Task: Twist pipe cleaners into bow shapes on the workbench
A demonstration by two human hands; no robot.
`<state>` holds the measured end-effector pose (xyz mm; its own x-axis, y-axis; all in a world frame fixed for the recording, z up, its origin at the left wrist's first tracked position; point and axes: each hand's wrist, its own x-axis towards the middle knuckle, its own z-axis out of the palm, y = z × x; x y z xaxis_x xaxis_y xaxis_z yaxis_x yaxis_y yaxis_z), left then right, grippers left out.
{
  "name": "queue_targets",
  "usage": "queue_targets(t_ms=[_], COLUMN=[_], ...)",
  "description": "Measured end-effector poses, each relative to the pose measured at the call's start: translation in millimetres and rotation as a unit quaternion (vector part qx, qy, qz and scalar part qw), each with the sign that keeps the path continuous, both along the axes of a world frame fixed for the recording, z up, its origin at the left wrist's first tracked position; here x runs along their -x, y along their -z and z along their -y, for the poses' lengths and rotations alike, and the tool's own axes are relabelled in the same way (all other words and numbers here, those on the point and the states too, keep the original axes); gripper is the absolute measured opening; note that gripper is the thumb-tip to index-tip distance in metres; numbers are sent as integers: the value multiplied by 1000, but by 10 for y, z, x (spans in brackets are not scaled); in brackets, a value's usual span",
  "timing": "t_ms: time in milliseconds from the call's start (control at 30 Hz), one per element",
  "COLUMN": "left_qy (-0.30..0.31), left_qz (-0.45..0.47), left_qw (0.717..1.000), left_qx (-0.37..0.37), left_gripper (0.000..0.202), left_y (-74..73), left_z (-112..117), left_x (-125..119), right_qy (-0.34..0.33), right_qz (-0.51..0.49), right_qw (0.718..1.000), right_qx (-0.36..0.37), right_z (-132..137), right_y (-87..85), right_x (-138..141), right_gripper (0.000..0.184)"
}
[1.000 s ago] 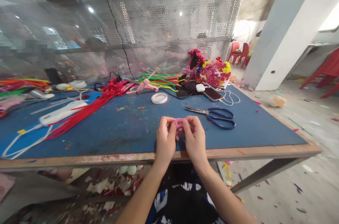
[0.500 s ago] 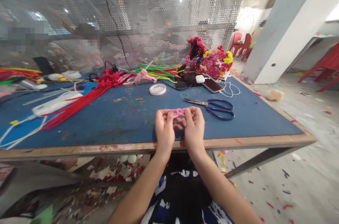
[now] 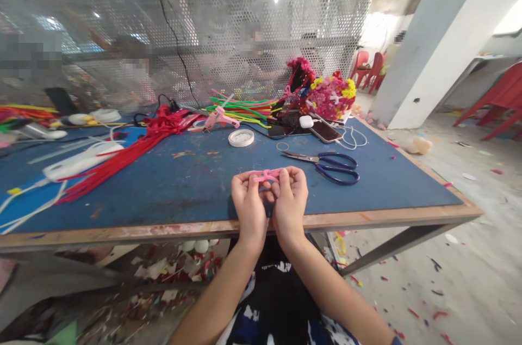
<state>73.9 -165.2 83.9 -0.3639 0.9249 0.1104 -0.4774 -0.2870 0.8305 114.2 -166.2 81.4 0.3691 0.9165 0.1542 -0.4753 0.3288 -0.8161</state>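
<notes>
A pink pipe cleaner (image 3: 266, 175), bent into loops with a crossing in its middle, stretches between my two hands above the front of the table. My left hand (image 3: 248, 201) pinches its left end between thumb and fingers. At the other end, my right hand (image 3: 290, 198) grips it the same way. Fingers curl beneath the piece, so part of it is hidden. To the right of my right hand lie scissors (image 3: 326, 164) with dark blue handles, blades partly apart. A thin ring (image 3: 282, 146) and a roll of white tape (image 3: 241, 138) rest beyond my hands.
Red pipe cleaners (image 3: 122, 154) spread over the left of the blue table (image 3: 196, 192), beside a white power strip (image 3: 81, 161). Toward the back are a pink glue gun (image 3: 220, 117), green and yellow stems (image 3: 248, 107), a phone (image 3: 326, 131) and a pink flower bunch (image 3: 331, 97).
Both hands have shifted slightly left in view, along with the whole scene. More of the pink pipe cleaner shows between my fingers, which still hold both ends.
</notes>
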Motion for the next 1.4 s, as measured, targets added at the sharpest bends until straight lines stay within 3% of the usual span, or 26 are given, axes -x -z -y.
queue_targets(t_ms=[133, 233, 300, 400, 500, 600, 733, 867, 933, 1000, 1100, 1167, 1233, 1267, 1333, 1400], left_qy=[94, 220, 262, 217, 153, 135, 125, 67, 70, 59, -33, -107, -125, -99, 16, 128], left_qz=[42, 47, 38, 16, 7, -55, -238, -320, -330, -320, -285, -258, -208, -172, -112, -100], left_qw=[994, 969, 957, 970, 983, 985, 961, 945, 941, 945, 955, 952, 962, 975, 993, 987], left_qx=[36, 101, 119, 112, 101, 88, 60, 22, 10, -11, -81, -124, -122, -101, -37, 11], left_gripper=[14, 18, 22, 20, 20, 24, 26, 25, 22, 17, 11, 10, 11, 14, 19, 19], left_y=[-77, -180, -241, -272, -236, -199, -240, -354, -390, -381, -272, -172, -102, -89, -103, -154], left_z=[8, 47, 87, 128, 124, 109, 118, 137, 148, 168, 208, 222, 209, 193, 154, 130], left_x=[119, 259, 319, 342, 338, 355, 406, 457, 460, 427, 311, 235, 208, 219, 277, 349], right_qy=[44, 67, 88, 83, 9, -43, -66, -64, -57, -57, -72, -84, -86, -87, -90, -87], right_qz=[31, 123, 183, 226, 266, 336, 450, 515, 497, 430, 273, 197, 169, 171, 194, 232], right_qw=[998, 989, 978, 969, 963, 940, 887, 846, 859, 898, 959, 977, 981, 981, 977, 969], right_qx=[-16, -35, -45, -50, -41, -41, -79, -123, -109, -68, -1, 28, 34, 29, 13, -2], right_z=[-17, 5, 36, 77, 86, 71, 69, 97, 103, 100, 88, 87, 92, 95, 97, 94], right_y=[-10, -72, -119, -161, -172, -192, -254, -302, -308, -301, -271, -247, -231, -227, -226, -229], right_x=[-63, -145, -191, -248, -322, -412, -502, -535, -532, -511, -438, -376, -328, -315, -311, -330], right_gripper=[14, 11, 10, 10, 12, 14, 21, 13, 15, 18, 23, 24, 24, 23, 21, 19])
